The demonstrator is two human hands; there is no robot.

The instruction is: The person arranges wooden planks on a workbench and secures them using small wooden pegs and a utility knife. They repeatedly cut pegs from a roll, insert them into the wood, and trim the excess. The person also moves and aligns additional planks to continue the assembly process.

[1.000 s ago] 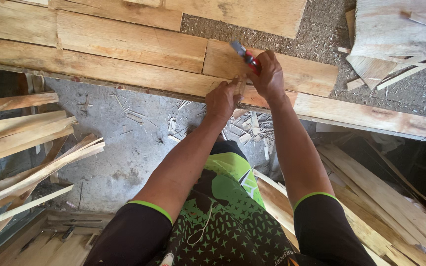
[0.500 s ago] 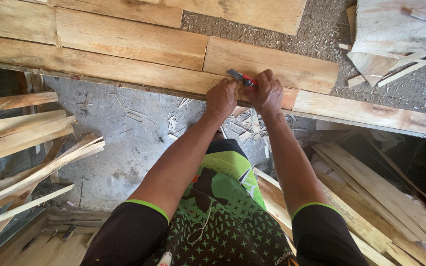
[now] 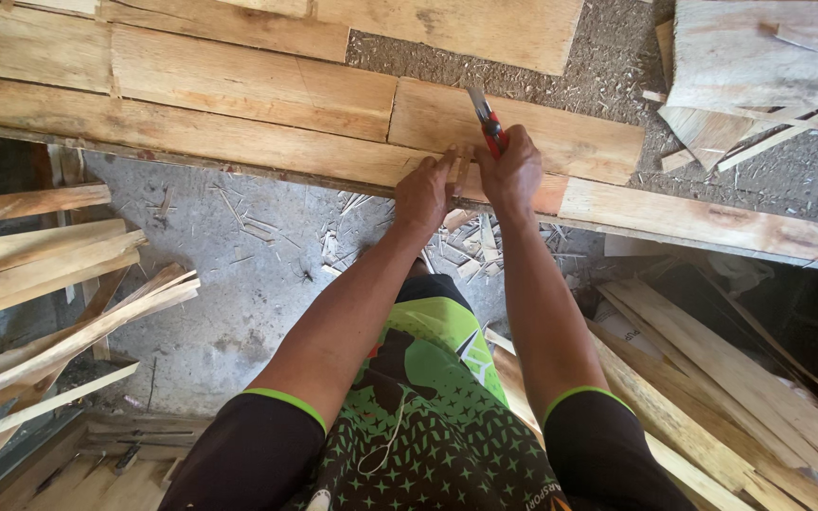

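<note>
Long plank (image 3: 239, 142) spans the bench in front of you, offcut slats (image 3: 59, 312) stacked lower left, shavings (image 3: 466, 246) on the floor under your hands. Your left hand (image 3: 425, 192) is clenched around a thin wood sliver (image 3: 459, 170), pinning it against the plank's near edge. Your right hand (image 3: 513, 172) is wrapped tight on the red-handled knife (image 3: 487, 123) — blade pointing away from you, just above the sliver. Keep left fingertips behind the blade line, shave shallow with the grain, strokes away from the body — brace the sliver flat on the plank so it can't flex.
</note>
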